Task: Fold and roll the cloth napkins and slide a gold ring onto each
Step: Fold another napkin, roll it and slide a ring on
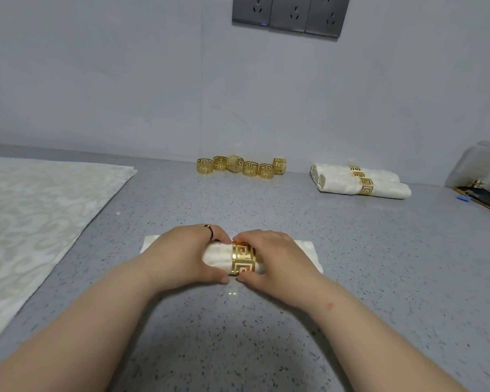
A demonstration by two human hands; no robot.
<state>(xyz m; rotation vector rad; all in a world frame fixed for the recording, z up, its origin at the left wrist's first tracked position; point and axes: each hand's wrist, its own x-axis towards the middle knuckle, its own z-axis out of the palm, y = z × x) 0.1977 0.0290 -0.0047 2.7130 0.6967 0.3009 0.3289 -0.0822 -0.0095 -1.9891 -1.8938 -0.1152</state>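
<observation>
Fingers: both sets are curled and gripping, none spread. Left fingers (pixel 222 238) wrap over the far side of the rolled napkin (pixel 218 257), thumb on its near side. Right fingers (pixel 242 239) and thumb pinch the gold ring (pixel 243 258) across its far and near sides.
Left hand (pixel 187 250): clamps the rolled napkin just left of the gold ring, fingertips touching or nearly touching its left edge.
Right hand (pixel 275 256): lies over the rolled napkin to the ring's right and holds the ring itself.
Axis: the rolled napkin lies left to right across me on the counter (pixel 238 335), and the ring's bore runs along that same line, so any slide goes sideways, not toward me.
Ring seat: the gold ring is around the rolled napkin, about mid-length. I judge that only a small sideways nudge or a release is left.
Nearer hand: both touch the work, but the right has the ring and the left braces the cloth.
Napkin ends: they stick out past the outer edge of each hand.
Spare rings (pixel 241 166): six, well beyond the rolled napkin, by the wall.
Finished napkins (pixel 359 181): two ringed rolls, beyond the rolled napkin and to its right.
Flat cloth (pixel 40 210): spread out, well left of the rolled napkin.
Progress: by my reckoning this is the third napkin to be ringed.
</observation>
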